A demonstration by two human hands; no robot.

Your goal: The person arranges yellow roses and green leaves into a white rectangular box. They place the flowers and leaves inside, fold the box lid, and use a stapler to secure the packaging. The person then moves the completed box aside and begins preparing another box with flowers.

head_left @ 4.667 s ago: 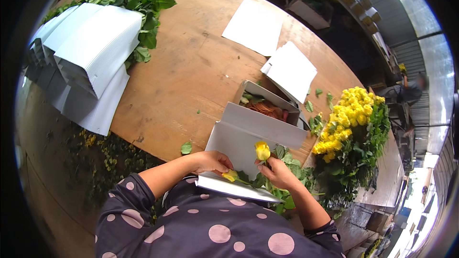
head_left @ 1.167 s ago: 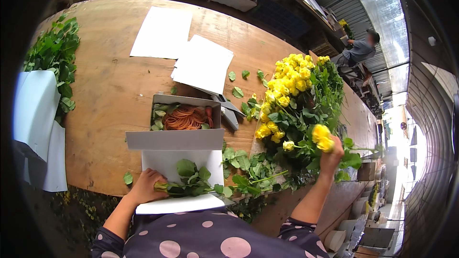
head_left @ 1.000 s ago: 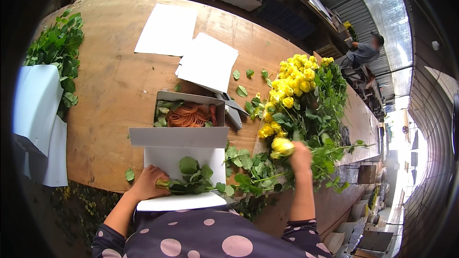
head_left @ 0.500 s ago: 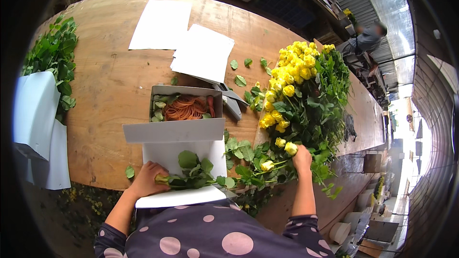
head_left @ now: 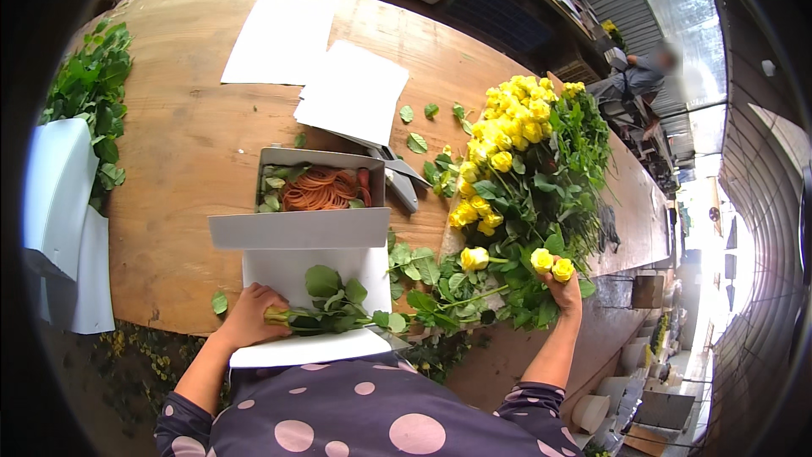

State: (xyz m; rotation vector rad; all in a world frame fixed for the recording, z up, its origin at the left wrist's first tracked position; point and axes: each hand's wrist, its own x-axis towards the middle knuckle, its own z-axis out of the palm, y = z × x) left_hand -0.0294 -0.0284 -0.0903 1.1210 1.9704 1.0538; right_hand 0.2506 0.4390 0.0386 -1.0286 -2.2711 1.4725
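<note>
My left hand point(head_left: 252, 315) is closed around the stem ends of a small leafy bunch of rose stems point(head_left: 326, 311), low over a white paper sheet point(head_left: 317, 265). Off to the right, my right hand point(head_left: 565, 294) has its fingers closed just under two yellow roses point(head_left: 551, 263), whose heads stand above the fingers. Leaves hide part of their stems. Left of that hand, a single yellow rose point(head_left: 475, 259) lies sideways at the front edge of the large pile of yellow roses point(head_left: 512, 123).
An open grey box point(head_left: 296, 231) of orange rubber bands point(head_left: 320, 189) stands in front of me. Behind it lie a grey stapler point(head_left: 403, 192) and white sheets point(head_left: 351, 89). Leafy stems in a white wrap point(head_left: 63, 186) are at far left. A person point(head_left: 639, 74) works far right.
My right hand has moved right and slightly down, and two yellow roses now show in it. My left hand keeps its hold on the stems. The whole view has shifted slightly.
</note>
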